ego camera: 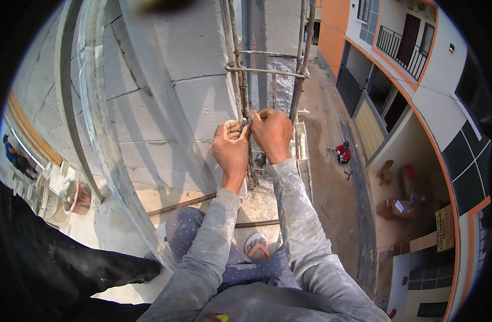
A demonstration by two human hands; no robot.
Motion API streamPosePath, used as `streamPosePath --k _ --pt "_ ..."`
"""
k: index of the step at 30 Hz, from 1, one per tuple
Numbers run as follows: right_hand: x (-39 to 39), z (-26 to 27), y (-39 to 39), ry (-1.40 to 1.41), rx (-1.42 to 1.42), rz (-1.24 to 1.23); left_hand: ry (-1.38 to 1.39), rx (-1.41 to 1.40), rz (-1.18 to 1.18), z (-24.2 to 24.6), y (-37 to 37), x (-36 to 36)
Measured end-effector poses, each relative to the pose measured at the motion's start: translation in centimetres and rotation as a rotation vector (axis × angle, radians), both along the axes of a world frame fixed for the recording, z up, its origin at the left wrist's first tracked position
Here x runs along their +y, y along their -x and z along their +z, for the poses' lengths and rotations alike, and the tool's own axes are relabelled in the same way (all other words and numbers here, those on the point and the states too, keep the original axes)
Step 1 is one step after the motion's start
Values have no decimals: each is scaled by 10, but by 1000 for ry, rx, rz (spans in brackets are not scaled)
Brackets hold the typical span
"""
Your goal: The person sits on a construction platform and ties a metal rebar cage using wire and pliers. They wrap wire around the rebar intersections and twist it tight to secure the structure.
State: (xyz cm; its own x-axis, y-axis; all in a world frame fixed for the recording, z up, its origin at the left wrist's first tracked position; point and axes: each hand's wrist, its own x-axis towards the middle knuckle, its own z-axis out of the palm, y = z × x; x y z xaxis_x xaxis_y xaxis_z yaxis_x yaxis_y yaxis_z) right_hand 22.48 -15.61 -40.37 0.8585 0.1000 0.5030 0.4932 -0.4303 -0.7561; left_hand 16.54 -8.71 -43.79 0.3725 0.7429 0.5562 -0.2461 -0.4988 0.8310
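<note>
My left hand [232, 149] and my right hand [272, 131] meet at a vertical steel rebar [242, 84] of a column cage. The fingertips of both hands pinch a small dark piece, apparently thin tie wire [246, 120], against the bar; the fingers partly hide it. A rebar stirrup [270, 71] crosses the cage above my hands. More upright rebar [300, 80] stands to the right. Beside the cage is a wall of light grey blocks [197, 100].
Grey props [105, 133] lean at left, near a person in black [89, 261]. A bar [256, 223] crosses by my sandalled foot [257, 246]. At right the ledge drops to a street [326, 193], where a person in red [343, 153] crouches. A bucket [81, 199] stands far left.
</note>
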Motion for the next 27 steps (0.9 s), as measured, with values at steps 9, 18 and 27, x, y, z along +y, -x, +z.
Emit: streamPosePath --k 9,18,27 --pt "5 -11 -14 -161 -426 280 99 -114 -94 -17 -1 4" --pt "2 -10 -31 -147 -392 630 106 -62 -176 -14 5 11" --pt "-2 -5 -38 -274 244 760 39 -8 -196 -11 8 16"
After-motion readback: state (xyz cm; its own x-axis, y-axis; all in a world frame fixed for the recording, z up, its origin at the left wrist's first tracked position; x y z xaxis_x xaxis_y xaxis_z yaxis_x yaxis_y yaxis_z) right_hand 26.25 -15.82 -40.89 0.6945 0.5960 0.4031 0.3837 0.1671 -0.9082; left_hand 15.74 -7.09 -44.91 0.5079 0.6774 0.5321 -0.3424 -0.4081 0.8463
